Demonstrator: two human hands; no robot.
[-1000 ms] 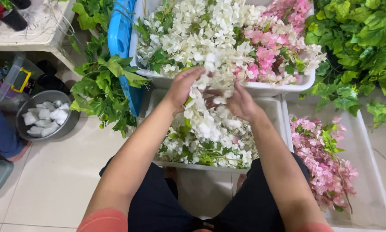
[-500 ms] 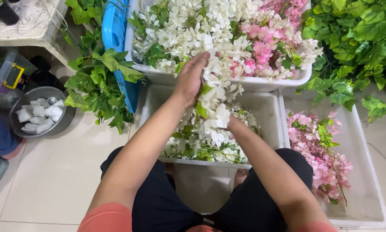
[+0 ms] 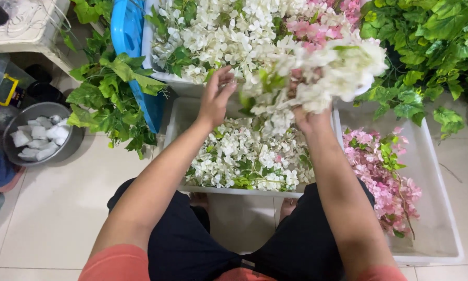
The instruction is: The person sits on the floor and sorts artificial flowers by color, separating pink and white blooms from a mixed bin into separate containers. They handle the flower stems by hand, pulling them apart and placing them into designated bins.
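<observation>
1. Right hand was raised over the near white bin, fingers closed round the stem end of a bunch of white artificial flowers. The grip itself was mostly hidden by petals.
2. Bunch lay up & to the right of that hand. Long axis ran roughly left-low to right-high, w/ the bushy end over the rim of the far bin, reaching toward the green foliage.
3. Left hand was open, fingers spread & pointing up, holding nothing. It stood just left of the bunch's lower end, near but apart as far as could be told.
4. So right hand had the bunch; left was the nearer free hand, w/ the bunch to its right.
5. Looks: dense white blossoms, a few green leaves mixed in, soft & blurred at the far end, so edges there were unclear.
6. Under both hands the near bin held loose white flowers w/ leaves. The far bin held more white plus pink ones.
7. A third bin at right held pink flower sprays.
8. Left side, on the floor: a leafy branch, a blue plastic piece & a metal bowl of white chunks.
</observation>
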